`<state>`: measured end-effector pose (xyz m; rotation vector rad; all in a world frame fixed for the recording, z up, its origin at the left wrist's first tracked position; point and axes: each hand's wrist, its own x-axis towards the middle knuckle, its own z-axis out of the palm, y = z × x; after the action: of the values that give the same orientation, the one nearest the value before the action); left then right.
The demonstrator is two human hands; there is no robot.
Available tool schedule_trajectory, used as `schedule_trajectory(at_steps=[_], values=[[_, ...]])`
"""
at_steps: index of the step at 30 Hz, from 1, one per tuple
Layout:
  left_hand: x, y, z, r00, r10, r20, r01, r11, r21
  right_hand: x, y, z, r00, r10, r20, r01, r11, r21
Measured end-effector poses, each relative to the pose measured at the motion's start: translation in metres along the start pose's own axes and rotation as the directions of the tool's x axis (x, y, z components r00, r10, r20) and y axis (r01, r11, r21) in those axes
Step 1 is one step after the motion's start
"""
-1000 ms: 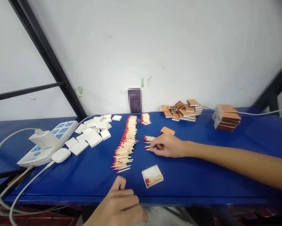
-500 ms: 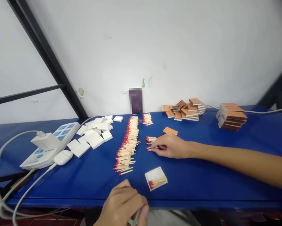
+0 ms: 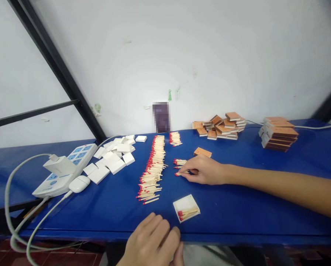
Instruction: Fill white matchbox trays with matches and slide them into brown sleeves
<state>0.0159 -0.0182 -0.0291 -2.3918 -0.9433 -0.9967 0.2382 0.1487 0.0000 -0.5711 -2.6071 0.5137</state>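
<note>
My right hand [image 3: 205,170] reaches over the blue table, thumb and forefinger pinched on matches [image 3: 179,173] with red heads; how many is unclear. Just behind them lies a small bunch of matches [image 3: 179,162]. Nearer to me is an open white matchbox tray [image 3: 188,201] with several matches [image 3: 189,212] along its near side. My left hand [image 3: 154,240] rests at the table's front edge, fingers curled closed, and whatever is inside is hidden. Left of the tray runs a long row of matches [image 3: 153,166]. Behind my right hand lies an orange matchbox cover [image 3: 203,152].
White trays [image 3: 110,159] lie heaped at left beside a power strip [image 3: 80,157] with a white charger, cables and an earbud case [image 3: 79,184]. Orange matchboxes sit in a loose heap [image 3: 223,127] and a stack [image 3: 278,135] at back right. Another match group [image 3: 175,139] lies near the wall.
The view has shifted slightly, moving the table's things a little rightward. My right hand keeps its pinch at the small match bunch. My left hand stays curled at the front edge.
</note>
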Motion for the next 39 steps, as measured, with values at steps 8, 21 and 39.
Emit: schedule_trajectory(at_steps=[8,21,39], values=[[0.0007,-0.0004,-0.0002,1.000,0.028,-0.006,-0.028,0.999,0.027,-0.0004,-0.0030,-0.0026,1.000,-0.013,0.017,0.013,1.000,0.014],[0.0002,0.0010,0.0015,0.999,0.035,0.006,-0.035,0.998,0.048,-0.0006,-0.0029,-0.0031,0.995,-0.098,0.032,0.099,0.995,-0.026],[0.0033,0.0013,0.0023,0.999,0.032,-0.020,-0.030,0.997,0.067,-0.0005,-0.0036,-0.0032,0.999,0.032,-0.017,-0.033,0.998,-0.059]])
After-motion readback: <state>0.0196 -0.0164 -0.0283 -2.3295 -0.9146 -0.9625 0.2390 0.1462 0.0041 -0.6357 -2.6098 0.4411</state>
